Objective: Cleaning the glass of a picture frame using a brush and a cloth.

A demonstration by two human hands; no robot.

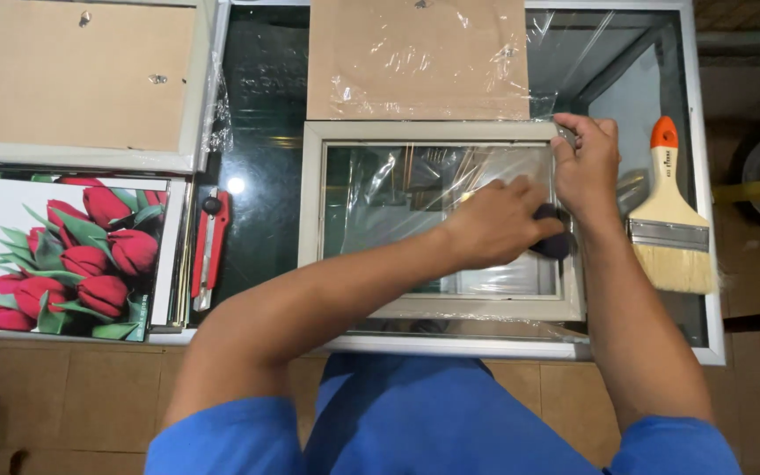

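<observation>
Head view shows a glass table (257, 114) bearing a pale picture frame (311, 202), right hand (587, 167) gripping its upper right corner, left hand (499, 220) pressing a dark pad (554, 244); excess pressure risks cracking the pane

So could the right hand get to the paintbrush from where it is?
Probably yes. The right hand grips the picture frame's right edge, and the paintbrush lies just beside it on the glass table, with nothing between them; it would have to let go first.
</observation>
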